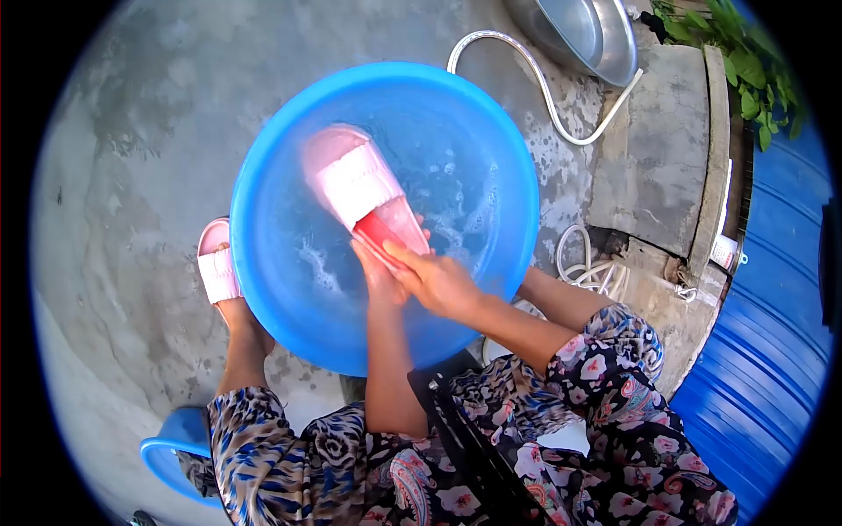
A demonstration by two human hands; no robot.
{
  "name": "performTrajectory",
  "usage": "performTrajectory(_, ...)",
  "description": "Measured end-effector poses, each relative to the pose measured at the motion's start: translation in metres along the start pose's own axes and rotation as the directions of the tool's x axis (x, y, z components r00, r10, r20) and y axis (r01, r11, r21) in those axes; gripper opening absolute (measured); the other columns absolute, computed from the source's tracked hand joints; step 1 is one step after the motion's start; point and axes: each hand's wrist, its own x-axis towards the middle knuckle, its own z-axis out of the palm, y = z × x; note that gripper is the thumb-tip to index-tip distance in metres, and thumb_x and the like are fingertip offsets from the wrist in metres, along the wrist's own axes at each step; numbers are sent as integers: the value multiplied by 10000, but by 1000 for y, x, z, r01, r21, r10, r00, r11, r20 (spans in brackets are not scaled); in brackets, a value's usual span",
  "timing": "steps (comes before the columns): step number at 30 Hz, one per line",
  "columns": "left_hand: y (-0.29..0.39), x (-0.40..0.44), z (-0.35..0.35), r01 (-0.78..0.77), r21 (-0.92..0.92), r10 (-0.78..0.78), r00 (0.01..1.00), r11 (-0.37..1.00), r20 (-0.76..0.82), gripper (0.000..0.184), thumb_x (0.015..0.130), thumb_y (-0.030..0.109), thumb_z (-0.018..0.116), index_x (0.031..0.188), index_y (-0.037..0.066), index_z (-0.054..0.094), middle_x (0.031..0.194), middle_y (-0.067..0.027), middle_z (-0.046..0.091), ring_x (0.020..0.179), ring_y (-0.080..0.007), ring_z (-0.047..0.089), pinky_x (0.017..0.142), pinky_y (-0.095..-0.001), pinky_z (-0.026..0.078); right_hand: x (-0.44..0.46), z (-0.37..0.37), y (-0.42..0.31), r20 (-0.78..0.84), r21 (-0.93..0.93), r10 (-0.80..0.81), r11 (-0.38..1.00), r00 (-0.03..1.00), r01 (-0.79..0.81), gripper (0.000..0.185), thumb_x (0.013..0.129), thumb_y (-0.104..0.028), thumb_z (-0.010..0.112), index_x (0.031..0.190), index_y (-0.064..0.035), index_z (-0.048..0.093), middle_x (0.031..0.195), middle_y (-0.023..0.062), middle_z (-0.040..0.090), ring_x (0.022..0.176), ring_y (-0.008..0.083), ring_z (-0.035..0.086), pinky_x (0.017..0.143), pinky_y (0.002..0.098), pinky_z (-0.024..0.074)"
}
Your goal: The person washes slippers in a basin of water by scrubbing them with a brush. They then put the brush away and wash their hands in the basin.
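Over the water in a large blue basin [525, 188], a pink slide slipper [358, 182] is held tilted, its toe pointing up and left. My left hand [379, 279] is closed round the heel end from below, with fingertips showing past the far edge. My right hand [443, 285] grips a red brush [379, 233], whose front end reaches under the slipper's strap against the footbed. The brush's bristles are hidden, and the slipper's toe is a little blurred. Soap suds float on the water.
Another pink slipper [217, 261] is on a foot left of the basin. A white hose [548, 92] curls toward a metal basin [601, 39] at the top right. A blue bucket [167, 460] with dark cloth stands lower left. Blue corrugated sheeting [754, 351] lies right.
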Motion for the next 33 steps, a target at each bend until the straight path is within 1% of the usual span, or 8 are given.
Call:
performTrajectory(5,5,-5,-5,99,-131,-102,995,986,-19,937,755,809,290,1360,95,349,1193,-181,541,966,-339,589,752,-506,518,-43,-19,21,159,-48,-33,998,987,41,468,873,-248,564,1325,-215,445,735,166,616,649,370,609,560,448,483)
performTrajectory(8,-1,-6,-3,127,-158,-129,992,979,-4,971,717,832,324,1370,113,345,1234,-167,520,1023,-329,562,798,-525,488,-50,-44,30,230,-322,-30,941,973,105,482,865,-280,578,1325,-292,433,706,135,592,597,335,606,515,441,481)
performTrajectory(14,2,-4,-12,-42,-190,45,999,981,11,896,714,681,594,1365,116,352,1259,-113,510,1123,-341,519,925,-555,431,-44,-78,52,155,-626,-105,759,982,181,508,840,-266,613,1322,-310,455,745,133,581,509,303,595,447,427,492)
performTrajectory(16,1,-8,-16,41,80,-44,999,996,29,807,746,509,690,1346,75,367,1244,-125,515,1124,-345,520,927,-562,436,-34,-70,42,110,-595,30,803,993,41,476,851,-229,604,1311,-246,481,835,152,618,597,329,622,551,436,523)
performTrajectory(18,-1,-6,-16,91,-25,-89,994,996,57,714,772,348,710,1328,43,381,1229,-144,521,1115,-360,525,911,-568,448,-12,-49,52,-291,-45,349,925,891,-377,448,870,-215,579,1306,-171,482,1004,156,640,737,369,635,678,430,525)
performTrajectory(22,-7,-2,-26,-63,65,75,973,996,-218,566,847,293,641,1297,37,411,1210,-146,540,1098,-316,546,926,-512,461,-11,-1,86,-178,108,155,985,972,-137,454,891,-219,542,1321,-107,452,1185,182,578,973,370,599,821,393,474)
performTrajectory(26,-16,4,-19,-184,20,183,944,983,-276,465,900,261,582,1279,39,430,1212,-117,553,1097,-250,556,923,-420,481,-46,-8,29,-304,411,307,896,902,-167,459,884,-167,560,1319,-73,451,1102,217,605,935,343,619,822,381,481)
performTrajectory(33,-20,-3,-7,-59,130,95,950,990,-296,359,922,263,547,1234,106,465,1016,-68,594,843,-185,602,658,-311,519,-106,13,9,-375,7,68,997,925,-70,482,850,-177,611,1311,-128,478,895,164,641,741,323,643,627,375,521)
